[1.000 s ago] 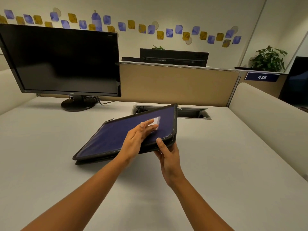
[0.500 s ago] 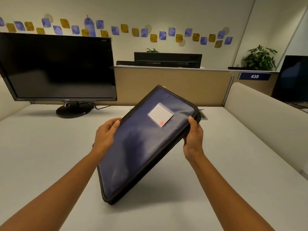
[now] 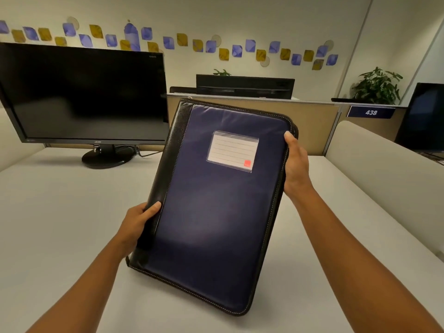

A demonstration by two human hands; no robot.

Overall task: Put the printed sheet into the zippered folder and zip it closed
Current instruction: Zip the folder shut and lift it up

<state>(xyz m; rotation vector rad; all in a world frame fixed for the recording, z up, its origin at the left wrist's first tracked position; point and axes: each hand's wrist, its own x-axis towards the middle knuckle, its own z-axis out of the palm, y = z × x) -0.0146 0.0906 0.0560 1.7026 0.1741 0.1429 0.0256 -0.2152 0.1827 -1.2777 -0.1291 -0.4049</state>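
A navy zippered folder (image 3: 216, 212) with black trim is held up off the desk, tilted toward me, its front cover facing the camera. A clear label pocket (image 3: 232, 150) with a lined card and a red square sits on its upper half. My left hand (image 3: 138, 223) grips the black spine edge at the lower left. The zipper edge at the upper right is gripped by my right hand (image 3: 296, 164). The folder looks closed. No printed sheet is visible.
The white desk (image 3: 60, 224) lies below the folder. A black monitor (image 3: 81, 94) on a round stand is at the back left. A beige partition (image 3: 312, 126) runs behind, with a "438" sign (image 3: 371, 112), a plant (image 3: 377, 86) and a second dark screen (image 3: 425, 116) at the right.
The folder has come up from lying nearly flat on the desk to a steep tilt facing me. My left hand moved to the spine edge, my right hand to the zipper edge.
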